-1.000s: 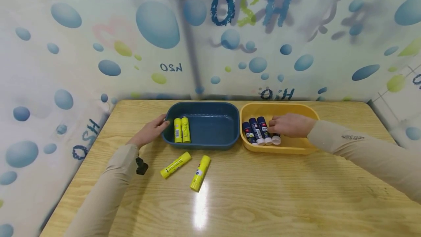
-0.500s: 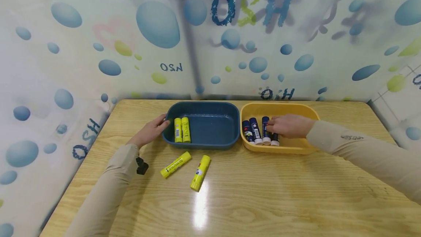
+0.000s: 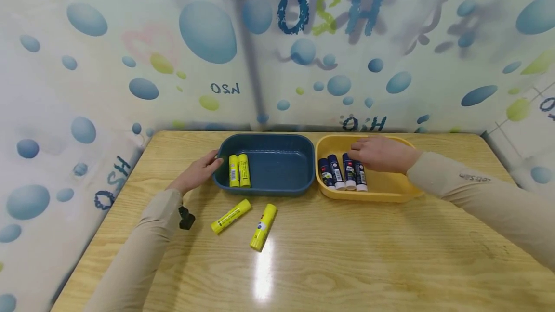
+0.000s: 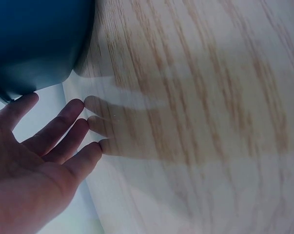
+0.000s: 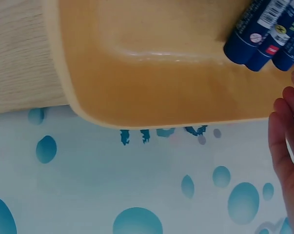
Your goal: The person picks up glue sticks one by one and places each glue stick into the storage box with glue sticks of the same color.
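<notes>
My left hand (image 3: 196, 172) rests at the left end of the blue bin (image 3: 282, 190), one digit touching it and the other fingers loosely spread in the left wrist view. Inside that bin, two yellow glue sticks (image 3: 244, 171) lie side by side. Over the yellow bin (image 3: 390, 197) hovers my right hand (image 3: 381, 153), holding nothing, its fingers loosely bent beside the ends of the navy glue sticks (image 3: 349, 172). Several of these lie in a row at the bin's left side, white ends towards me. The right wrist view shows the fingers (image 5: 282, 131) apart from the navy ends.
Two more yellow glue sticks, one slanted (image 3: 231, 216) and one steeper (image 3: 263, 227), lie on the wooden table (image 3: 347, 254) in front of the blue bin. Both bins stand side by side near the back edge. A patterned sheet (image 3: 269, 61) hangs behind.
My right hand has let go of the navy glue sticks and moved slightly up and back. Those sticks now lie straighter in their row. The left hand has stayed put.
</notes>
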The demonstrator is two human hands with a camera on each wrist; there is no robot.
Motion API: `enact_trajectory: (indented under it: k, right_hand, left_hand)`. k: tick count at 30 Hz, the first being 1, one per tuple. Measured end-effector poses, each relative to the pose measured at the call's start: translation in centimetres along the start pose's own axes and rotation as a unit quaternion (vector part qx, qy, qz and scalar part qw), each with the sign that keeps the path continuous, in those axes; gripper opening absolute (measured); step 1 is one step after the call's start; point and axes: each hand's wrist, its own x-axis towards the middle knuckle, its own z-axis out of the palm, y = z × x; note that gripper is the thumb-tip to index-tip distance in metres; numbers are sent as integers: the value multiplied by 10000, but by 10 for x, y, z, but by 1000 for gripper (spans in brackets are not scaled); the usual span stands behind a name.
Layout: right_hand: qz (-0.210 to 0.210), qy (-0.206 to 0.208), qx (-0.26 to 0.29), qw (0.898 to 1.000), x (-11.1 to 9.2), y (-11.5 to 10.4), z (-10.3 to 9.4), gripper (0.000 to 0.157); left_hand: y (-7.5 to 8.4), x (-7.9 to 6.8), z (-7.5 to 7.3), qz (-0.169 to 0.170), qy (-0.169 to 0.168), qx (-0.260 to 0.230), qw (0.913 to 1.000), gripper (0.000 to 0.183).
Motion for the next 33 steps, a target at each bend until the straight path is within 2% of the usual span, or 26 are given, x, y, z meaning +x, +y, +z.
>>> enact_trajectory:
  k: [4,11,25,33]
  right_hand:
    - [-33,112,93,9999,2,-5,-4,16]
    - [-133,-13,250,9996,7,-19,-11,18]
    - [-463,383,500,9969,10,-51,-33,18]
    - [-465,364,707,9957,10,-66,-39,16]
  left_hand:
    - [0,0,0,23,-2,-9,10000,63]
    - [1,0,0,13,2,17,10000,63]
    - [0,0,-1,51,8,113,9999,64]
    - [2,-1,-1,74,-11,57,10000,62]
